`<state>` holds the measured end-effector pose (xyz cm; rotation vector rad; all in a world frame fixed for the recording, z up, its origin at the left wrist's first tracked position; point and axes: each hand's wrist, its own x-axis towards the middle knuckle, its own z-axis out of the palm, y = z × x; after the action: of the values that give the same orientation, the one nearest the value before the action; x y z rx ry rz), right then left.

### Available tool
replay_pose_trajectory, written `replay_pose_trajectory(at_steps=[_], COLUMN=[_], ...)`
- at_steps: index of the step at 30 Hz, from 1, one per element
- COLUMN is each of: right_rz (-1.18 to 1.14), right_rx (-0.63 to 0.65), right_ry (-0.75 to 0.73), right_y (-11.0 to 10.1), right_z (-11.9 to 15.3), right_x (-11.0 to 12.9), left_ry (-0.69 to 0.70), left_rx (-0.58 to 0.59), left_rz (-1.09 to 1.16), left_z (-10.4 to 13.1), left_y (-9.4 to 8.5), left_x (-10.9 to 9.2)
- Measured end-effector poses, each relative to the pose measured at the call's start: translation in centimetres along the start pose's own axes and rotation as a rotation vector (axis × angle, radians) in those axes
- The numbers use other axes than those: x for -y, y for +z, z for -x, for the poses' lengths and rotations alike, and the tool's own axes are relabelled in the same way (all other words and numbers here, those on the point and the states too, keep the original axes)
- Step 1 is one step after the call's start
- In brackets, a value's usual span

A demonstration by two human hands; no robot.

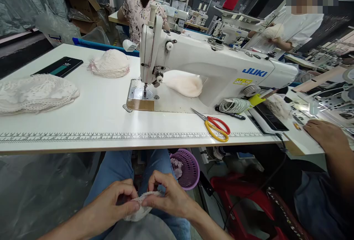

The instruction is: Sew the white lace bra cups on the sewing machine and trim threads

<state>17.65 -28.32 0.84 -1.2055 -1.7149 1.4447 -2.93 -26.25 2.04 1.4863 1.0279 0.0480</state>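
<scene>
Low in the head view, over the lap in blue jeans, my left hand [118,203] pinches the left part of a small white lace fabric piece [139,210]. My right hand [168,195] grips the same piece from the right, thumb on top. Both hands are below the front edge of the white sewing table [91,122]. Beyond them stands a white JUKI sewing machine [193,55], with a pale padded cup [185,85] lying under its arm. Scissors [217,127] with red and yellow handles rest near the table's front edge.
Stacks of lace pieces [35,94] and cups [110,64] lie at the left, beside a black phone [62,67]. A purple basket [190,170] stands below the table. Another person's hand [326,134] rests on the right table. Two more people are farther back.
</scene>
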Motion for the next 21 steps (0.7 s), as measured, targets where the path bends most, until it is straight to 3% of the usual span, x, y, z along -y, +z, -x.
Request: replay_pose_trajectory(at_steps=[3, 12, 21], right_rz=[-0.065, -0.099, -0.108], right_rx=[0.039, 0.088, 0.012], right_ry=[0.0, -0.048, -0.041], right_y=[-0.2, 0.2, 0.9], right_z=[0.3, 0.4, 0.1], right_x=[-0.1, -1.1, -0.8], left_ry=[0.048, -0.058, 0.008], left_rx=[-0.025, -0.029, -0.047], left_rz=[0.005, -0.105, -0.064], left_z=[0.0, 0.8, 0.9], left_y=[0.2, 0.1, 0.2], left_x=[0.5, 0.2, 0.4])
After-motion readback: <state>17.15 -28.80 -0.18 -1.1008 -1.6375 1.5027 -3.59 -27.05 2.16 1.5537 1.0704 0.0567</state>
